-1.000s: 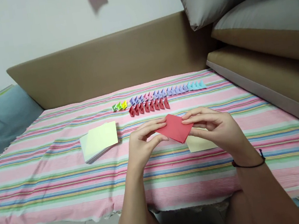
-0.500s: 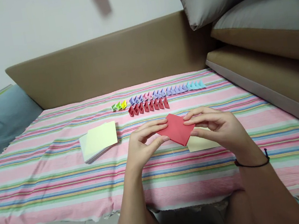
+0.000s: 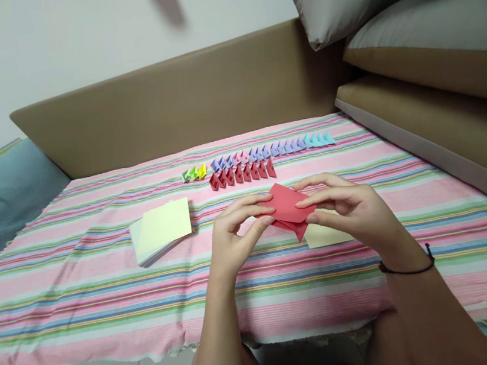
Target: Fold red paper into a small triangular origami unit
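A folded red sheet of origami paper (image 3: 286,201) is held above the cloth between both hands. My left hand (image 3: 239,232) pinches its left corner, thumb below and fingers on top. My right hand (image 3: 347,203) grips the right corner the same way. The lower layers of the paper part from the top one, and a small tip points down toward me. Beneath and to the right lies a pale yellow sheet (image 3: 325,235), partly covered by my right hand. Just beyond the paper stands a row of small red folded paper pieces (image 3: 246,173).
A longer row of purple, pink and blue folded pieces (image 3: 282,148) runs behind, with green and yellow ones (image 3: 194,173) at its left. A stack of paper sheets (image 3: 163,228) lies to the left on the striped cloth (image 3: 105,300). Cushions (image 3: 432,38) are piled at right.
The red paper's front edge has folded up, so its layers now stand apart with a tip below. Both hands keep their hold and have shifted only slightly.
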Tool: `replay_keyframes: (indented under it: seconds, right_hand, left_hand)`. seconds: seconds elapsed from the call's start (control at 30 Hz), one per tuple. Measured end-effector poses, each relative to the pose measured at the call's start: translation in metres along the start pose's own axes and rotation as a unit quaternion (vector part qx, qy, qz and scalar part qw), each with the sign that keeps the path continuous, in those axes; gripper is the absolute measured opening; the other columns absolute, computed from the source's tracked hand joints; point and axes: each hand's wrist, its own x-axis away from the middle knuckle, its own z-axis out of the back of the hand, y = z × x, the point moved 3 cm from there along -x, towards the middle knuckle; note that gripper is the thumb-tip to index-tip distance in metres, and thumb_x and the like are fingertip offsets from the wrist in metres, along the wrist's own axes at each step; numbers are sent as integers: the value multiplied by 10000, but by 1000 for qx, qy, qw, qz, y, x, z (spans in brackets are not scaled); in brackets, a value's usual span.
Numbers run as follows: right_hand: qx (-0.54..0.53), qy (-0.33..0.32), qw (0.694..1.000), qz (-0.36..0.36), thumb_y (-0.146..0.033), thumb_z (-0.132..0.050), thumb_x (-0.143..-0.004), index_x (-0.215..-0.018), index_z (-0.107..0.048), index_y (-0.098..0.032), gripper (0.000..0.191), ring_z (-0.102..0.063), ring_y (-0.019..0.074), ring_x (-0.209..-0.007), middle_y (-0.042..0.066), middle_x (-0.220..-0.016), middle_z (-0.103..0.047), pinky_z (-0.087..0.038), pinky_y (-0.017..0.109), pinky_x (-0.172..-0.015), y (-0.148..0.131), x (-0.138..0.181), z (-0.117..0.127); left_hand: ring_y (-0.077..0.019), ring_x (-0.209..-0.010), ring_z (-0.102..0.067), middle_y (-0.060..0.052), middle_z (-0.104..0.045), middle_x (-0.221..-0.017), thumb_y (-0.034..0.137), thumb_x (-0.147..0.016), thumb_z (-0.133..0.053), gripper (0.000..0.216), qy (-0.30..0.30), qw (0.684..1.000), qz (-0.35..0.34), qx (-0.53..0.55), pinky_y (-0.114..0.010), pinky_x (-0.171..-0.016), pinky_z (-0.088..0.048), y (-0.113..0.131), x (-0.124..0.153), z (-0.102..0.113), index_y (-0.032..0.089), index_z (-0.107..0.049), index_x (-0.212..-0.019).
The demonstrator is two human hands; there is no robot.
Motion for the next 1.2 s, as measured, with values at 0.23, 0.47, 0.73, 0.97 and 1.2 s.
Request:
replay_keyframes:
  seconds: [0.23,0.47,0.73,0.97,1.2]
  right_hand:
    - [39,57,998,-9,-250,-645,-811,-733,-693,-241,93,-578,229,-1093,65,-1087,-636,-514,355,-880,-2,-4,-4]
    - [7,101,994,-43,-268,-664,-784,-732,-682,-230,67,-595,241,-1097,59,-1128,-663,-518,380,-894,1,-3,-10]
    - [1,132,990,-44,-261,-695,-753,-721,-670,-215,61,-646,195,-824,38,-829,-692,-536,334,-765,6,-3,-15]
    - [45,177,982,-49,-290,-705,-733,-727,-661,-203,98,-634,214,-800,45,-786,-679,-526,353,-746,2,-3,-21]
    - [25,185,980,-74,-294,-689,-749,-802,-641,-215,106,-631,183,-738,37,-810,-665,-526,293,-639,-8,-1,-25]
  left_hand:
    - [-246,-1028,-608,-99,-684,-1056,219,-697,-753,158,-4,1000,-8,-9,-387,-914,-480,-2,1,-5,218,-727,-853]
    - [-210,-890,-651,-107,-632,-1152,222,-734,-715,34,54,998,-11,-38,-365,-845,-516,-3,1,-12,193,-719,-752]
    - [-138,-764,-648,-33,-692,-877,241,-681,-758,355,104,976,150,121,-233,-690,-527,-14,3,-24,209,-656,-1019]
    - [-138,-722,-656,-29,-722,-770,249,-647,-776,169,170,952,193,166,-236,-687,-527,-15,4,-28,174,-722,-789]
    - [-144,-668,-653,-24,-723,-733,258,-632,-783,143,181,951,197,155,-243,-633,-523,-11,5,-26,176,-728,-737]
